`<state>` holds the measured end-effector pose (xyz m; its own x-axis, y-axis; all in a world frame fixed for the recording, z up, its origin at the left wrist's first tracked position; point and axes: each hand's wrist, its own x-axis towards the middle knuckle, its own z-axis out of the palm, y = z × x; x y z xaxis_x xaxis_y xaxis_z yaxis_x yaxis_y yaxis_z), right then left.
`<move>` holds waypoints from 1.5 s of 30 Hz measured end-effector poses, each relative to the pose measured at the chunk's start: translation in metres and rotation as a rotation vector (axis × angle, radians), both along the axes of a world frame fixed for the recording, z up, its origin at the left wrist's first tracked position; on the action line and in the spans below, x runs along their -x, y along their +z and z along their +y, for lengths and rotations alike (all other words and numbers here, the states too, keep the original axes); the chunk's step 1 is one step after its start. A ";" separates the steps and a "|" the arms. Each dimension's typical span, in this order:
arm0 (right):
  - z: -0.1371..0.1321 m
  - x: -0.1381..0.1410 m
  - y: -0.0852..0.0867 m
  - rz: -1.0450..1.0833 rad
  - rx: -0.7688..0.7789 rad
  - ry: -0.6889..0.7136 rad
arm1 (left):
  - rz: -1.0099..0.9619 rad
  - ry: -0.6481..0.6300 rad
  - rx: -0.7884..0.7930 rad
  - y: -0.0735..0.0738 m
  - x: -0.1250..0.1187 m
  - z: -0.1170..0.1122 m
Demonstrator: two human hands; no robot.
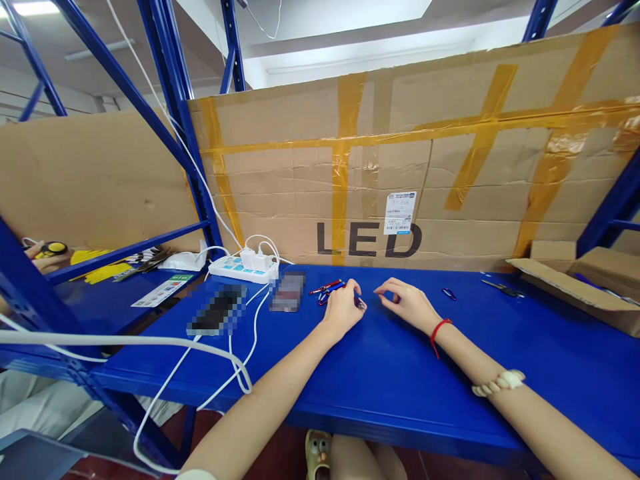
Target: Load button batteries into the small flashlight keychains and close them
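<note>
My left hand is closed just above the blue table, its fingers curled around a small object with a metallic end; most of it is hidden, so its kind cannot be told. Beside that hand lies a small cluster of slim red and blue metallic pieces, partly covered by the fingers. My right hand hovers a short way to the right, with thumb and fingers bent but apart, and nothing shows between them. Further right rests a small blue oval clip, resembling a carabiner. Past it lie dark-handled pliers.
A white power strip with plugged chargers stands at back left, its cables crossing the table's left side. Two phones, one dark, lie nearby. An open cardboard box sits right. At far left, another person's hand holds a yellow-black object.
</note>
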<state>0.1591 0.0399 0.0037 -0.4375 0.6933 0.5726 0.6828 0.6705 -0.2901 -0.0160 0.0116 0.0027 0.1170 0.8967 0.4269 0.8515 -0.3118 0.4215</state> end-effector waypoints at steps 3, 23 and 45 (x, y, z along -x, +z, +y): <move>-0.003 0.006 0.001 0.070 0.043 0.022 | 0.008 -0.013 -0.034 0.001 -0.001 0.000; -0.014 0.025 0.003 0.245 0.092 0.158 | -0.012 0.073 0.039 0.002 0.000 0.000; -0.019 0.028 0.006 0.312 0.063 -0.123 | -0.011 0.151 -0.074 0.009 -0.003 -0.006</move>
